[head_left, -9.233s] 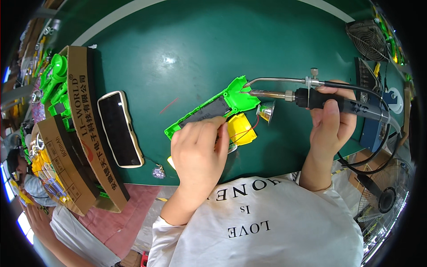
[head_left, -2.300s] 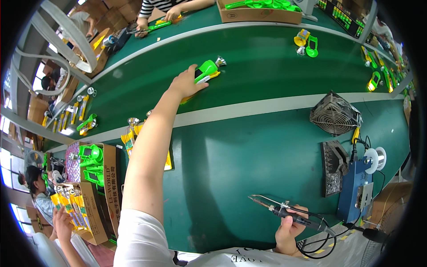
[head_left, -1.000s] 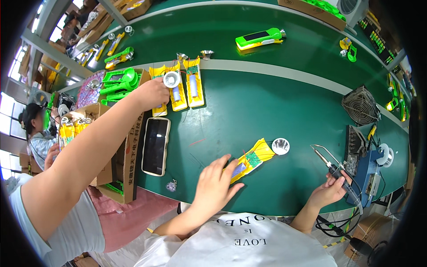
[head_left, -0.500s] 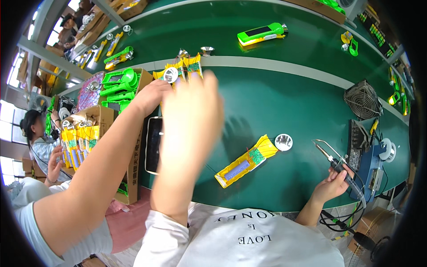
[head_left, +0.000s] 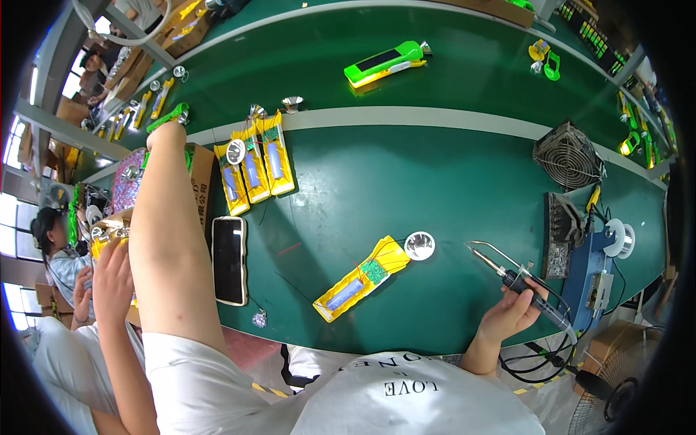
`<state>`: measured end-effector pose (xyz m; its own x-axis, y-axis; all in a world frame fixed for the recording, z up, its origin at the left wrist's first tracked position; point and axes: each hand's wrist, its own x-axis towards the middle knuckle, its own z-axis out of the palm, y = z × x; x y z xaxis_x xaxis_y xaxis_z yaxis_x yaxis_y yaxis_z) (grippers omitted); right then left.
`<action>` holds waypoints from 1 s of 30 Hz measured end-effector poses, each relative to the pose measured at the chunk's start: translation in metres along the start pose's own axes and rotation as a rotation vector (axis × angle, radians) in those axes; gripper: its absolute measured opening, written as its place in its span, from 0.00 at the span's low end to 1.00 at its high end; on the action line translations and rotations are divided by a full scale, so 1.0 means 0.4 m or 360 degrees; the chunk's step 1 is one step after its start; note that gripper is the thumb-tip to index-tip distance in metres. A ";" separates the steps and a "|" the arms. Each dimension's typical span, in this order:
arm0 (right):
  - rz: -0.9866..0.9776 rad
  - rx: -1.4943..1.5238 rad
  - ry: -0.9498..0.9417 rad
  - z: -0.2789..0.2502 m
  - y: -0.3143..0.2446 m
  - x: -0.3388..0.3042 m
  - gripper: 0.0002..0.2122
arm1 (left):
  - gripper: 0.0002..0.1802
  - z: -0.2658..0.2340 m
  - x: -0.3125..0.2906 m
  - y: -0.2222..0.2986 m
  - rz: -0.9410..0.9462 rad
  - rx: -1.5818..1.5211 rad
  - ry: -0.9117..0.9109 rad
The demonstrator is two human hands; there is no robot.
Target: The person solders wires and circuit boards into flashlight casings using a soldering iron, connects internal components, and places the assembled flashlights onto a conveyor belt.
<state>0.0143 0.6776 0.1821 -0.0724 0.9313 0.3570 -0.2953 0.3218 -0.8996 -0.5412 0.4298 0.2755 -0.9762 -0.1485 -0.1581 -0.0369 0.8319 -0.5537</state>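
Observation:
In my right hand (head_left: 513, 310), closed round its handle, is a soldering iron (head_left: 516, 281) with a thin curved metal tube beside its tip, pointing left above the bench. My left arm stretches far to the upper left. My left hand (head_left: 167, 136) overlaps a green lamp (head_left: 171, 116) and the box of green cases; its fingers are hidden, so contact is unclear. Before me lies a yellow lamp housing (head_left: 362, 279) with a blue cell, green circuit board and wires; a round reflector (head_left: 420, 246) sits at its upper end. Several similar housings (head_left: 255, 167) lie side by side farther left.
A phone (head_left: 230, 259) lies near the left edge. At right stand a small fan (head_left: 569, 156), a blue device (head_left: 589, 274) and a solder spool (head_left: 618, 239). A green-and-yellow lamp (head_left: 386, 65) lies behind the pale ledge. A co-worker's hand (head_left: 114, 284) is at left.
My left hand has moved from over the grouped housings to the far upper left. The co-worker's arm has drawn back from them. The view has shifted; my right hand still holds the soldering iron.

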 end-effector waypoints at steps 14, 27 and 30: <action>-0.0012 -0.0058 0.0007 -0.009 0.002 0.007 0.11 | 0.14 -0.318 -0.172 0.013 0.1027 0.0322 0.1011; -0.0027 -0.0040 -0.0046 0.015 -0.004 0.014 0.11 | 0.13 0.064 -0.824 0.224 0.2072 -0.0382 0.0572; -0.0045 -0.0088 0.0001 0.023 -0.007 0.015 0.10 | 0.16 0.081 -0.828 0.235 0.2014 -0.0583 0.0567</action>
<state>0.0060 0.6805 0.1892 -0.0641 0.9218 0.3823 -0.2439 0.3570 -0.9017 -0.2143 0.5400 0.2495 -0.3839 0.9123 -0.1426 0.9159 0.3958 0.0664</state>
